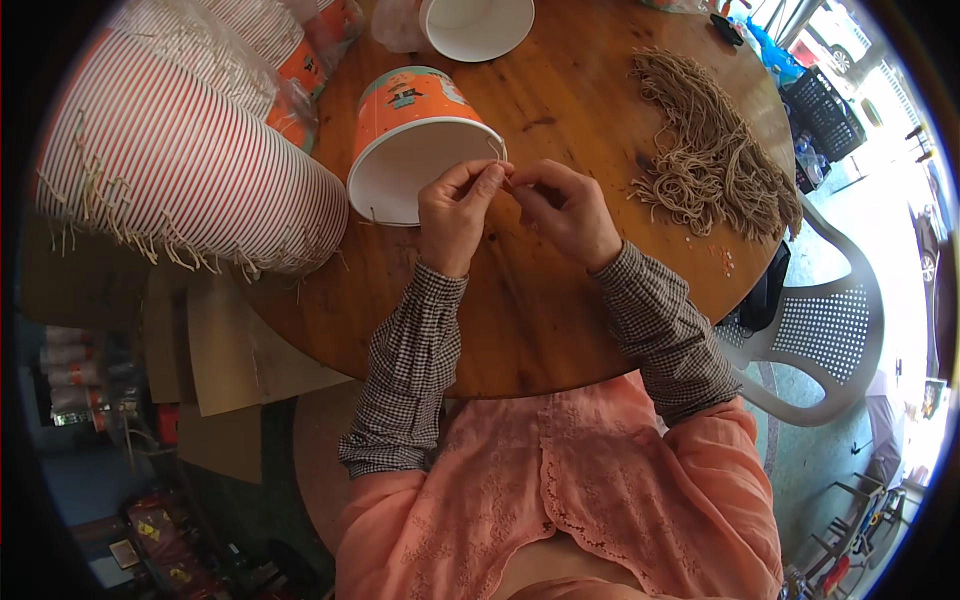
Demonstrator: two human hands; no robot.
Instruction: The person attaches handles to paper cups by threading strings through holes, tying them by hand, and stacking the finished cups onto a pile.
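An orange paper bucket [385,115] with a white inside lies tilted on the table, its open mouth facing me. A short pale cord [493,147] loops at the right side of its rim. Just below that loop, my left hand [452,218] is closed, thumb and forefinger pinched on the cord. My right hand [572,212] meets it fingertip to fingertip, also closed in a pinch; the cord between the fingers is mostly hidden. Checked sleeves cover both forearms. Right of my hands lies a loose heap of brown cords [705,150].
A long nested stack of paper buckets [200,150], cord ends hanging from the rims, leans at the left. More wrapped buckets stand behind it. Another white bucket [480,25] sits at the far edge. Small scraps [727,262] lie beside the cords. A grey plastic chair [825,325] stands at right.
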